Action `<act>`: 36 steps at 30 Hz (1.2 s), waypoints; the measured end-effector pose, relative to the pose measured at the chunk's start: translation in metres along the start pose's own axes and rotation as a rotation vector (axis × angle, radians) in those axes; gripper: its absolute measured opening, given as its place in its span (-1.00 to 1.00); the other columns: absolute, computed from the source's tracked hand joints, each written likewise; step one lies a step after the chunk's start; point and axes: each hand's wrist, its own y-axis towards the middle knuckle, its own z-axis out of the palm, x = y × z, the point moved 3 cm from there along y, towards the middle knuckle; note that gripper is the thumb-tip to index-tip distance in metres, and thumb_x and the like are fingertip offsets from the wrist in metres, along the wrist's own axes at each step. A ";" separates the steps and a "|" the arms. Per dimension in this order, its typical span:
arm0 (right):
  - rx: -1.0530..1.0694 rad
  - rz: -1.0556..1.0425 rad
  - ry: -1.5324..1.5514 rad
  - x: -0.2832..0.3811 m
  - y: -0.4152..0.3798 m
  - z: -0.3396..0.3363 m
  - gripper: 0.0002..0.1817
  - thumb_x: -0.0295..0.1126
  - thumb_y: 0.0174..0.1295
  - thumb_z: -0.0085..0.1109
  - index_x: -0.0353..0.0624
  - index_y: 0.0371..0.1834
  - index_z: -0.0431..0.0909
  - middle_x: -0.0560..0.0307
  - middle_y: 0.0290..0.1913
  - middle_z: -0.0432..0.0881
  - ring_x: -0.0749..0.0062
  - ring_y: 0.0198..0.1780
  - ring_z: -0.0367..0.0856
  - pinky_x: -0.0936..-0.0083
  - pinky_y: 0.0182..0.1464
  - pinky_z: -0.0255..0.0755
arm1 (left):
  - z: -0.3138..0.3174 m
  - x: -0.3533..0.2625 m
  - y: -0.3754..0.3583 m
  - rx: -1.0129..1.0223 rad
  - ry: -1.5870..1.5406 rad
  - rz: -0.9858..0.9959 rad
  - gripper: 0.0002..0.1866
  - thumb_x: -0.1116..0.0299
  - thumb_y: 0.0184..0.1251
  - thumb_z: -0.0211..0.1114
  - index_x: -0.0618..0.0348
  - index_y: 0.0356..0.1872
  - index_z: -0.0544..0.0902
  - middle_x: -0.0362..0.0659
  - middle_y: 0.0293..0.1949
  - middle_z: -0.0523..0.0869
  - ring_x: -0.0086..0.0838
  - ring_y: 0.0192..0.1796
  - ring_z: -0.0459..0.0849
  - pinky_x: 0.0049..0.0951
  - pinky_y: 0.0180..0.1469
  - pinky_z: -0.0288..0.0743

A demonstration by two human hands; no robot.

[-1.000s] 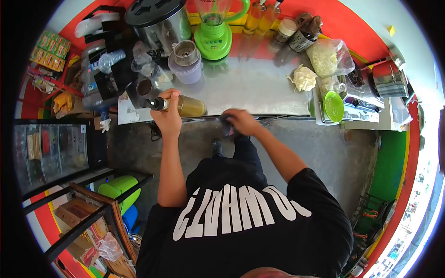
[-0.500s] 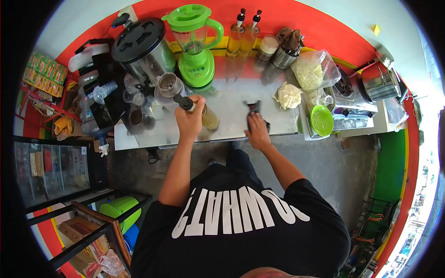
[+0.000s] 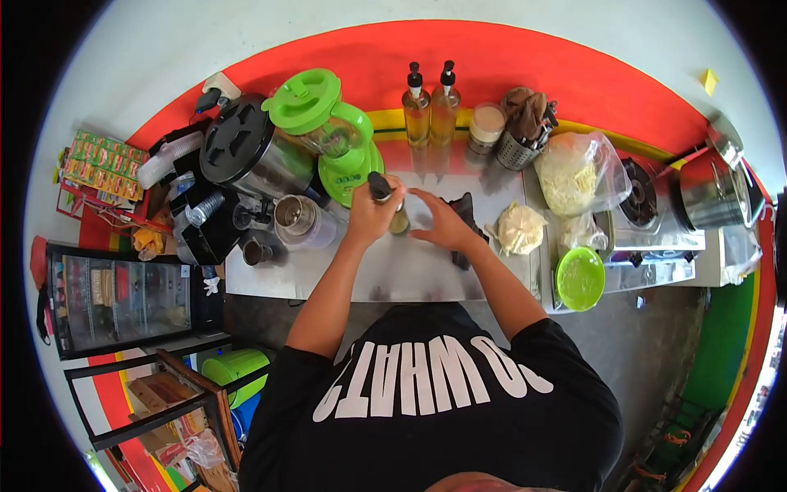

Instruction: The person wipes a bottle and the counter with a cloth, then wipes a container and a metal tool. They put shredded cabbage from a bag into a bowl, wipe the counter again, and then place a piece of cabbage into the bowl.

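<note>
My left hand is closed round the neck of a pump bottle with a black top and yellowish contents, over the metal counter. To its right, my right hand is open, its fingers apart and reaching toward the bottle without visibly gripping it. A dark cloth lies on the counter just beyond my right hand, partly covered by it. Behind my left hand stands a green blender. Two similar pump bottles are upright against the red wall.
Left of the blender are a large steel container with a black lid and a metal cup. To the right sit a crumpled cream-coloured bundle, a clear bag of pale shreds, a green bowl and a stove.
My right hand has left the dark cloth and come up beside the bottle, fingers spread. My left hand has moved right and away from me with the bottle. The view has tilted upward.
</note>
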 end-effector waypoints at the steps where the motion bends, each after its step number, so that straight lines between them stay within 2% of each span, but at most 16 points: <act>1: 0.083 -0.063 0.217 0.016 0.010 -0.005 -0.18 -0.29 0.02 0.56 -0.20 0.39 0.41 -0.20 0.39 0.49 -0.12 0.42 0.42 0.14 0.47 0.32 | 0.006 0.001 0.008 -0.008 0.011 -0.002 -0.92 0.51 0.43 0.37 0.31 -0.28 0.68 -0.13 -0.23 0.77 -0.53 -0.26 0.67 -0.45 -0.17 0.54; 4: 0.094 0.058 0.263 0.016 0.041 -0.011 -0.21 -0.33 0.03 0.57 -0.23 0.36 0.40 -0.20 0.28 0.60 -0.16 0.28 0.57 0.16 0.33 0.47 | 0.019 0.008 0.032 0.025 0.004 -0.048 -0.94 0.52 0.40 0.37 0.31 -0.25 0.68 -0.12 -0.21 0.77 -0.48 -0.21 0.68 -0.42 -0.11 0.56; 8: -0.002 -0.015 0.351 0.006 0.067 -0.007 -0.25 -0.36 0.04 0.56 -0.25 0.32 0.41 -0.20 0.19 0.66 -0.18 0.20 0.64 0.16 0.23 0.54 | 0.022 0.013 0.056 -0.017 0.020 -0.056 -0.93 0.51 0.40 0.37 0.31 -0.24 0.69 -0.12 -0.19 0.77 -0.46 -0.14 0.70 -0.41 -0.04 0.57; 11: 0.036 0.107 0.346 -0.002 0.086 -0.007 -0.20 -0.40 0.03 0.53 -0.26 0.40 0.40 -0.22 0.21 0.65 -0.05 0.29 0.61 0.22 0.29 0.48 | 0.022 0.015 0.073 0.000 0.013 -0.105 -0.85 0.44 0.39 0.42 0.30 -0.14 0.71 -0.12 -0.14 0.78 -0.44 -0.07 0.71 -0.38 0.05 0.56; 13: -0.149 0.026 0.346 -0.006 0.098 -0.003 -0.19 -0.42 0.05 0.51 -0.26 0.42 0.37 -0.23 0.14 0.69 -0.12 0.23 0.65 0.17 0.22 0.51 | 0.019 0.008 0.083 -0.039 0.136 -0.150 -0.68 0.34 0.35 0.49 0.27 0.02 0.70 -0.12 -0.08 0.77 -0.42 -0.02 0.71 -0.36 0.12 0.56; 14: -0.148 0.031 0.353 -0.011 0.103 0.002 -0.19 -0.42 0.05 0.51 -0.26 0.42 0.37 -0.23 0.14 0.69 -0.12 0.23 0.65 0.17 0.22 0.51 | 0.013 0.007 0.087 0.040 0.188 -0.202 -0.39 0.25 0.34 0.52 0.26 0.33 0.53 -0.05 0.18 0.69 -0.35 0.20 0.67 -0.31 0.24 0.52; 18: -0.228 0.218 0.310 -0.029 0.123 0.018 -0.16 -0.39 0.12 0.51 -0.25 0.48 0.29 -0.32 0.21 0.65 -0.23 0.24 0.63 0.08 0.21 0.54 | 0.009 0.041 0.071 -0.104 0.179 -0.170 -0.22 0.24 0.35 0.48 0.31 0.50 0.34 0.12 0.29 0.63 -0.14 0.32 0.63 -0.24 0.37 0.45; 20: -0.280 0.280 0.260 -0.032 0.133 0.022 -0.16 -0.35 0.14 0.51 -0.31 0.47 0.27 -0.37 0.22 0.61 -0.29 0.23 0.62 0.04 0.20 0.53 | 0.010 0.060 0.064 -0.017 0.043 -0.291 -0.09 0.22 0.45 0.39 0.34 0.62 0.06 0.23 0.48 0.41 -0.06 0.48 0.48 -0.19 0.48 0.33; 23: -0.333 0.270 0.207 -0.046 0.151 0.038 -0.12 -0.30 0.14 0.52 -0.35 0.47 0.25 -0.38 0.21 0.60 -0.30 0.23 0.60 0.02 0.20 0.52 | 0.011 0.097 0.059 -0.057 0.006 -0.279 -0.13 0.21 0.52 0.31 0.35 0.64 0.02 0.27 0.50 0.37 -0.01 0.49 0.47 -0.17 0.50 0.32; 27: -0.399 0.251 0.176 -0.042 0.169 0.046 -0.11 -0.26 0.15 0.52 -0.36 0.48 0.23 -0.39 0.24 0.56 -0.31 0.25 0.57 0.03 0.21 0.51 | 0.010 0.108 0.074 -0.101 0.015 -0.262 -0.15 0.21 0.54 0.30 0.35 0.63 0.04 0.27 0.52 0.35 0.00 0.49 0.47 -0.17 0.51 0.30; 29: -0.436 0.214 0.178 -0.040 0.170 0.051 -0.10 -0.24 0.15 0.52 -0.35 0.49 0.23 -0.40 0.29 0.52 -0.32 0.27 0.56 0.04 0.22 0.51 | 0.011 0.115 0.084 -0.221 0.147 -0.175 -0.21 0.20 0.53 0.30 0.39 0.58 0.14 0.25 0.44 0.45 0.00 0.42 0.52 -0.16 0.45 0.35; 31: -0.401 0.252 0.179 -0.041 0.168 0.051 -0.11 -0.27 0.17 0.50 -0.35 0.50 0.21 -0.40 0.33 0.49 -0.32 0.28 0.55 0.04 0.24 0.51 | 0.013 0.103 0.088 -0.229 0.130 -0.218 -0.24 0.19 0.52 0.32 0.37 0.54 0.20 0.21 0.40 0.49 -0.01 0.39 0.55 -0.14 0.41 0.38; 32: -0.427 0.176 0.146 -0.042 0.167 0.051 -0.12 -0.30 0.19 0.47 -0.34 0.52 0.20 -0.40 0.34 0.48 -0.32 0.28 0.55 0.06 0.23 0.52 | 0.014 0.095 0.094 -0.241 0.122 -0.250 -0.28 0.18 0.50 0.34 0.36 0.49 0.26 0.18 0.35 0.54 -0.02 0.35 0.57 -0.12 0.37 0.40; 33: -0.451 0.097 0.115 -0.041 0.166 0.048 -0.13 -0.33 0.20 0.45 -0.33 0.53 0.19 -0.41 0.35 0.46 -0.31 0.28 0.55 0.07 0.22 0.53 | 0.015 0.097 0.097 -0.242 0.113 -0.247 -0.28 0.18 0.50 0.34 0.36 0.49 0.26 0.18 0.35 0.54 -0.02 0.35 0.57 -0.12 0.37 0.40; 35: -0.384 0.129 0.091 -0.048 0.156 0.043 -0.19 -0.38 0.22 0.41 -0.32 0.51 0.24 -0.38 0.31 0.50 -0.28 0.25 0.59 0.08 0.20 0.55 | 0.015 0.101 0.099 -0.241 0.178 -0.235 -0.10 0.11 0.45 0.41 0.35 0.59 0.11 0.15 0.37 0.54 -0.14 0.42 0.53 -0.23 0.38 0.43; 36: -0.317 0.163 0.075 -0.054 0.151 0.042 -0.25 -0.42 0.24 0.37 -0.30 0.49 0.29 -0.36 0.28 0.54 -0.25 0.22 0.62 0.09 0.18 0.57 | 0.015 0.103 0.100 -0.248 0.170 -0.243 -0.10 0.11 0.45 0.41 0.35 0.59 0.11 0.15 0.37 0.54 -0.14 0.42 0.53 -0.23 0.38 0.43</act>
